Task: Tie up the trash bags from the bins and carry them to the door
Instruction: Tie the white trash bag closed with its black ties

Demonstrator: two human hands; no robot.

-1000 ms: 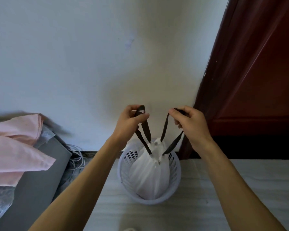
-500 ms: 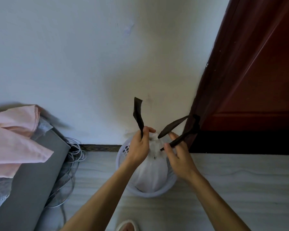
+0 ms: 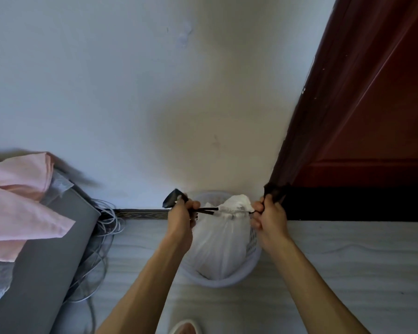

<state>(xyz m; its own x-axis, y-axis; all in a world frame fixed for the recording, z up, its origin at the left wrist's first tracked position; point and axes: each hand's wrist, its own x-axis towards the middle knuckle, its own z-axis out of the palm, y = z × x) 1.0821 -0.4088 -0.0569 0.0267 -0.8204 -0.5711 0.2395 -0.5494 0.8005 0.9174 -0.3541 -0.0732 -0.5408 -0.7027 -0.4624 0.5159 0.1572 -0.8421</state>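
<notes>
A white trash bag sits in a small white perforated bin on the floor against the wall. Its mouth is gathered tight, with dark drawstrings running out sideways from it. My left hand is shut on the left drawstring, whose loose end sticks up beyond my fingers. My right hand is shut on the right drawstring at the bag's right side. Both strings are stretched apart, level with the bin's top.
A dark red door stands at the right, its foot just beyond the bin. At the left are a grey mattress edge with pink cloth and a tangle of white cables. A slipper toe shows at the bottom.
My hands dropped from above the bin to its rim and moved apart sideways. The drawstrings went from hanging upward to stretched flat, and the bag's mouth drew shut.
</notes>
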